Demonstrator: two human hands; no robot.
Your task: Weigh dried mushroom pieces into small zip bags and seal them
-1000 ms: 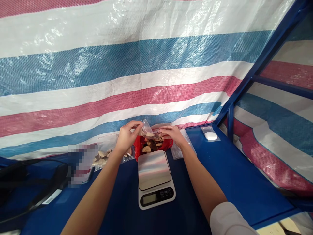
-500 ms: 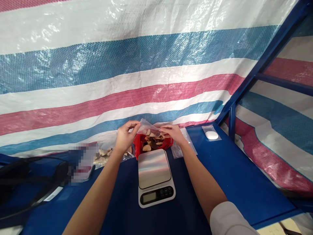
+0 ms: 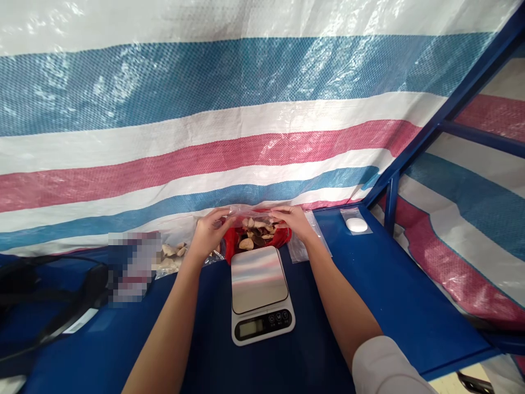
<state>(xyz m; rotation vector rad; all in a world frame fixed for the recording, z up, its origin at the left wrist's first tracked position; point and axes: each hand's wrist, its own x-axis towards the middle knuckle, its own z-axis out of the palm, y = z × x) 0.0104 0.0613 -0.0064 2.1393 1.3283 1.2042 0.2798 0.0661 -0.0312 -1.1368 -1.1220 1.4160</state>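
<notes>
A clear plastic bag (image 3: 246, 211) is pinched between my two hands over a red bag (image 3: 232, 241). My left hand (image 3: 210, 232) grips its left side with thumb and fingers. On the other side, my right hand (image 3: 293, 220) has its fingers closed on the right edge. Dried brown and pale slices (image 3: 257, 235) fill the open red bag; some lie behind or under the clear plastic, and I cannot tell which. In front of the red bag stands a white kitchen scale (image 3: 260, 293) with a bare metal plate and a blank-looking display.
Clear bags of pale pieces (image 3: 174, 256) lie left of my left hand. A flat clear bag (image 3: 301, 249) is under my right wrist. Farther right rests a white oval object (image 3: 356, 225) on a small bag. Black straps (image 3: 77, 298) lie left; striped sheeting (image 3: 229, 148) hangs behind.
Both hands have lowered the clear bag's upper edge toward the red bag, so it stands less tall. The camera view has shifted slightly; the scale stays in place.
</notes>
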